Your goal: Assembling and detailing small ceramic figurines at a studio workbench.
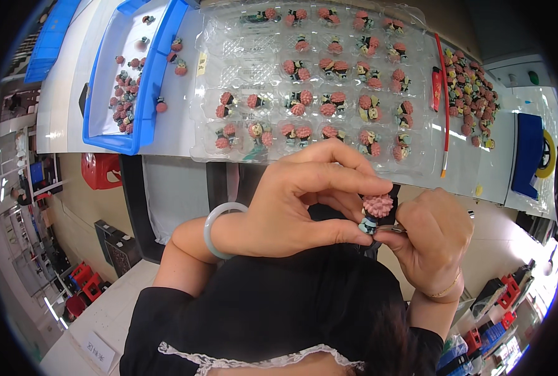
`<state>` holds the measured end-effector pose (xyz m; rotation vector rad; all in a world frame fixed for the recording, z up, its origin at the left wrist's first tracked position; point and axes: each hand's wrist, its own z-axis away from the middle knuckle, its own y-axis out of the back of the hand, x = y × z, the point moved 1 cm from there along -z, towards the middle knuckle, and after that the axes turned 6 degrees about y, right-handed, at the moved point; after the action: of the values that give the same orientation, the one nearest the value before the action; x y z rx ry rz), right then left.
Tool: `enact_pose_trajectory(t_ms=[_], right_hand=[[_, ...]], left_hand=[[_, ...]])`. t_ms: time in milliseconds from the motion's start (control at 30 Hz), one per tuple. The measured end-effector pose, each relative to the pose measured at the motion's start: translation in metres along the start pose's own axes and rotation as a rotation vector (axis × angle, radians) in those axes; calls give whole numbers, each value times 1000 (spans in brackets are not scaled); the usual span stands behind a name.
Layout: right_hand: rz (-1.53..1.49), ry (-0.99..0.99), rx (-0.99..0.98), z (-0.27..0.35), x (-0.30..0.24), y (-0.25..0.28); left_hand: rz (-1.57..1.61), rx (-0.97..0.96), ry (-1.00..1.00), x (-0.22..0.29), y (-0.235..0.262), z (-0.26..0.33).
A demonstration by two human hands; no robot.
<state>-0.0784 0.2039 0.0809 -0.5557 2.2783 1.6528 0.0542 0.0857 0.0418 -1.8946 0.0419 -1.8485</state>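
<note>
A small figurine (377, 205) with bumpy pink hair and a dark and pale-blue body is pinched upright between the thumb and fingers of my left hand (285, 203). Close beside it, my right hand (439, 235) is closed around a small thin metal tool (392, 229). Its tip points at the figurine's lower body; whether they touch I cannot tell, and most of the tool is hidden in my fingers. Just beyond my hands lies a clear plastic tray (244, 50) whose pockets hold many similar figurines (332, 103).
At the left a blue bin (147, 113) holds loose figurines, with a few more on the table beside it. To the right lie a red-handled brush (447, 119), a red packet (436, 91), a heap of pink and yellow pieces (470, 91) and a blue tape dispenser (526, 156).
</note>
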Motion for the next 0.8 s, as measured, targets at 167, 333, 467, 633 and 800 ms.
enact_pose_trajectory(t_ms=[167,333,467,633,800], right_hand=[[23,11,-12,0,-3,2],[39,-1,-65,-2,-6,6],[36,-11,-61,-1,-7,4],[16,-9,-62,-2,-6,4],[-9,17,-65,-1,-5,4]], left_hand=[[-15,7,9,1,0,0],[-66,24,4,4,-1,1],[-91,36,0,5,-1,3],[-131,57,-34,6,-1,3],[-109,72,-34,5,-2,3]])
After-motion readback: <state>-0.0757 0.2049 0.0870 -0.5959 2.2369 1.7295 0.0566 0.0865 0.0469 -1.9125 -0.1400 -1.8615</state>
